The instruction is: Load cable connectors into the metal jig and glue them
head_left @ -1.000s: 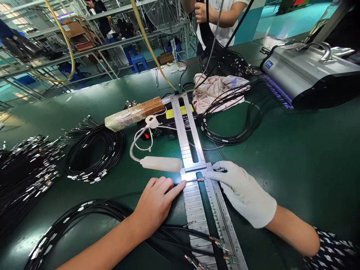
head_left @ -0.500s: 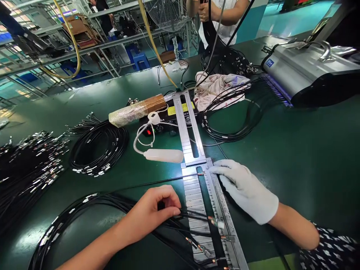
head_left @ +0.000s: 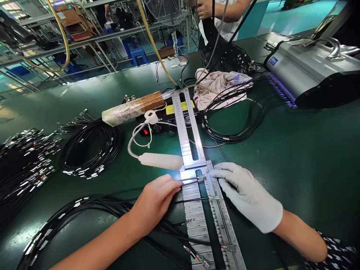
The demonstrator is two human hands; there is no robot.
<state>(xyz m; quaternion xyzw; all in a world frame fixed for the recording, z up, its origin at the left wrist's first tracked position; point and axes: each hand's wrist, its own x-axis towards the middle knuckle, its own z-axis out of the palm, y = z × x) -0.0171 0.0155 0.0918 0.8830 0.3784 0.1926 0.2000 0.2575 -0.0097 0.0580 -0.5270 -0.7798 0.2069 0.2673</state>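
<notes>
My bare left hand (head_left: 154,200) pinches a thin black cable (head_left: 189,182) and lays its metal-tipped end across the slotted metal fixture (head_left: 194,210) under a small white lamp (head_left: 160,161). My right hand (head_left: 247,195), in a white glove, rests on the fixture's right rail with its fingers flat near the cable tip. Further black cables with connector ends lie across the fixture's lower slots.
Coils of black cable (head_left: 90,148) lie left and one more (head_left: 233,123) at centre right. A black control box (head_left: 168,118), a wrapped roll (head_left: 132,108) and a pink cloth (head_left: 219,88) sit behind. A grey machine (head_left: 312,71) stands right. Another person (head_left: 222,15) handles cables across the table.
My left hand came up from the cable bundle near me and brought another cable end to the fixture's upper slots. The gloved right hand barely shifted.
</notes>
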